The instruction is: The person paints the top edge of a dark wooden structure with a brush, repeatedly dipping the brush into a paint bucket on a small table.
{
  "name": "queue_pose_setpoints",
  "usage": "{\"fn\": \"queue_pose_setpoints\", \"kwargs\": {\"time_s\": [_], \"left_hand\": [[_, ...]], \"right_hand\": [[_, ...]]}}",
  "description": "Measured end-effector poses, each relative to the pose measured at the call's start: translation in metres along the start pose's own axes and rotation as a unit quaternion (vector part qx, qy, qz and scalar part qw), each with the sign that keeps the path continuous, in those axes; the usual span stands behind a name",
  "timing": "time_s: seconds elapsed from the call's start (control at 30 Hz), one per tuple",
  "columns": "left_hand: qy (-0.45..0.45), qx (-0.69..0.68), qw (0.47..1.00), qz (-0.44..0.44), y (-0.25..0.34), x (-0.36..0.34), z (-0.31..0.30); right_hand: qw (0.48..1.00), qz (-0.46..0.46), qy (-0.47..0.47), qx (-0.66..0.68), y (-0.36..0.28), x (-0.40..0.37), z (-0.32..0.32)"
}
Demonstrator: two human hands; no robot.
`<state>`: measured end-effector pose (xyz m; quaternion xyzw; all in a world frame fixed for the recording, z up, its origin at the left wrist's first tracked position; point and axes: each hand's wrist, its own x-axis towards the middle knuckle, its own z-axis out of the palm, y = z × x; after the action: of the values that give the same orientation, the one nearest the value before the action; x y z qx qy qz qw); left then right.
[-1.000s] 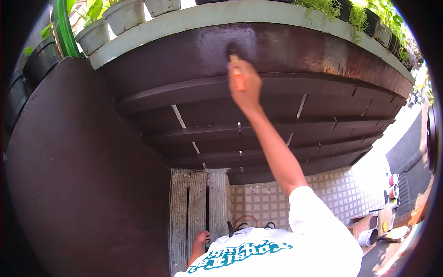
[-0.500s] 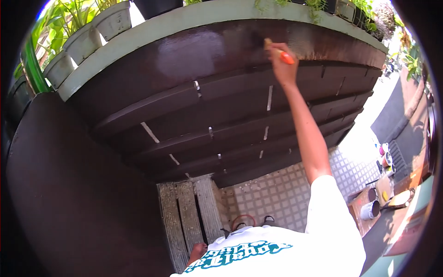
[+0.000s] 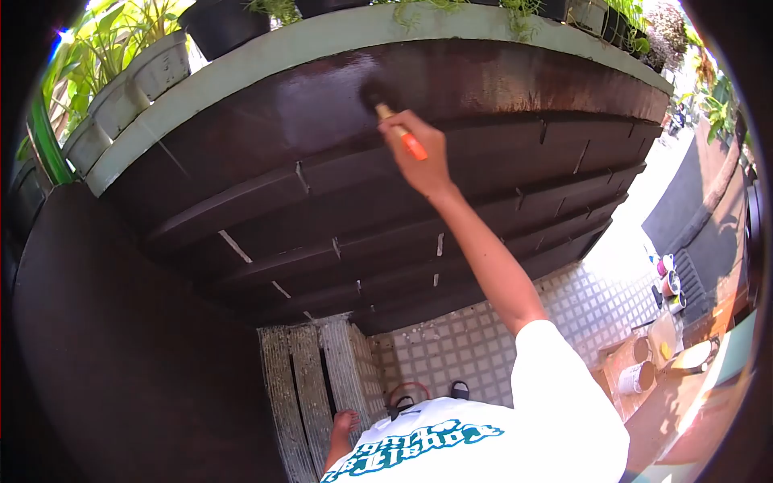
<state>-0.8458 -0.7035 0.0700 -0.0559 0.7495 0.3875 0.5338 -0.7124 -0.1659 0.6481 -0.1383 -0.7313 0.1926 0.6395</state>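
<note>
My right hand (image 3: 421, 158) is closed round a paintbrush (image 3: 414, 146) with an orange-ended handle. Its dark bristles touch the upper band of the dark brown wall (image 3: 322, 105), beside a glossy, wet-looking patch. Below that band, the wall steps down in ledges with several pale vertical streaks. Down low, my left hand (image 3: 346, 420) hangs by the weathered wooden bench (image 3: 306, 378), fingers curled and apparently with nothing in them.
Potted plants (image 3: 153, 68) line the pale ledge (image 3: 338, 40) atop the wall. A dark curved surface (image 3: 105, 322) rises on the left. Paint containers (image 3: 636, 377) stand at the lower right, with more cans (image 3: 671, 283) beyond. Tiled floor (image 3: 459, 346) lies below.
My right hand has swept the paintbrush left and somewhat down along the wall's upper band. My left hand has risen slightly beside the bench. The view has shifted a little.
</note>
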Motion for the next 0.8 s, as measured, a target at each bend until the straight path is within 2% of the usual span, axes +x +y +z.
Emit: {"fn": "queue_pose_setpoints", "kwargs": {"time_s": [0.03, 0.13, 0.3, 0.37, 0.47, 0.6, 0.7, 0.8], "left_hand": [[-0.007, -0.004, 1.0, 0.004, -0.002, -0.008, 0.006], [-0.003, 0.007, 1.0, -0.012, -0.009, -0.016, 0.026], [0.003, 0.018, 1.0, -0.023, -0.019, -0.021, 0.047], [-0.016, 0.03, 0.999, -0.032, -0.021, -0.016, 0.052], [0.02, 0.039, 0.999, -0.021, -0.008, -0.034, 0.074], [0.006, 0.005, 1.0, 0.0, 0.001, -0.033, 0.096], [0.018, 0.028, 0.999, -0.014, 0.014, -0.031, 0.12], [0.024, 0.039, 0.999, -0.014, 0.021, -0.038, 0.14]], "right_hand": [[0.998, -0.02, -0.016, 0.057, -0.003, -0.004, 0.004], [0.995, 0.014, -0.057, 0.077, 0.013, -0.011, -0.008], [0.992, 0.103, -0.019, 0.076, 0.079, -0.01, -0.094], [0.994, 0.101, 0.021, 0.027, 0.101, -0.003, -0.139], [0.993, 0.098, 0.06, -0.011, 0.133, 0.006, -0.202], [0.983, 0.091, 0.13, -0.096, 0.174, 0.007, -0.268], [0.947, 0.004, 0.196, -0.253, 0.192, 0.004, -0.285], [0.945, 0.019, 0.156, -0.286, 0.186, 0.002, -0.262]]}}
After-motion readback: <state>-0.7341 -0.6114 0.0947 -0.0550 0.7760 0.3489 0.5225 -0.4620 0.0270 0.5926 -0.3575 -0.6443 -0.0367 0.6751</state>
